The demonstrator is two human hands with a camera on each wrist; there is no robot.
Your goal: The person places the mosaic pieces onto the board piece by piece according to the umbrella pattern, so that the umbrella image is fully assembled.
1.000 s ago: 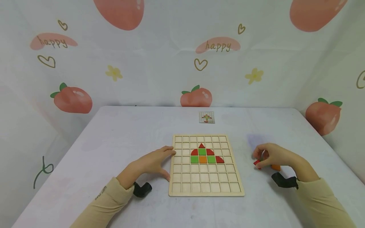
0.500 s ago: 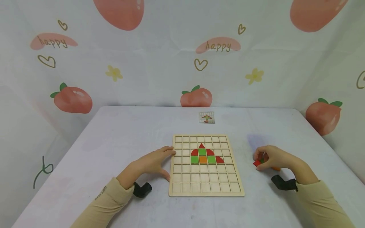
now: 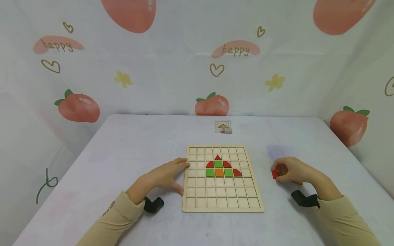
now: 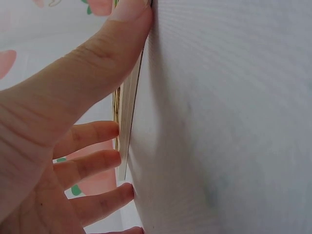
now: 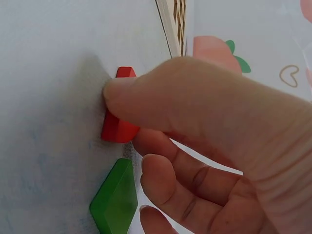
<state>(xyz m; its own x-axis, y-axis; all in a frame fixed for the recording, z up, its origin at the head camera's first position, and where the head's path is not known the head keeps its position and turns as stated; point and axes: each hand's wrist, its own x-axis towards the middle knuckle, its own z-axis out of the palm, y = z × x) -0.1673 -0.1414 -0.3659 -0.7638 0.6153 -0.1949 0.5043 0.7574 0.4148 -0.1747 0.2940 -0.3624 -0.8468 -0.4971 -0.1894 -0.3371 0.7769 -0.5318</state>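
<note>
The wooden grid board (image 3: 196,202) lies on the table with red, green and one orange piece in its cells. Along the board's left edge rests the left hand (image 3: 163,174), fingers spread and thumb lower down; the left wrist view shows thumb and fingertips at the board's side (image 4: 127,107). To the right of the board, the right hand (image 3: 297,170) has its thumb and fingers around a red piece (image 5: 119,129) at the tabletop. A green piece (image 5: 117,197) lies beside it, under the curled fingers. An orange piece (image 3: 298,183) is partly hidden below the hand.
A small pattern card (image 3: 223,126) lies behind the board, near the table's back edge. A white backdrop with printed peaches hangs behind the table. Black wrist devices (image 3: 154,205) sit at both wrists.
The right hand has shifted slightly, and the red piece at its fingertips has moved a little left and turned. The left hand and the board have stayed in place.
</note>
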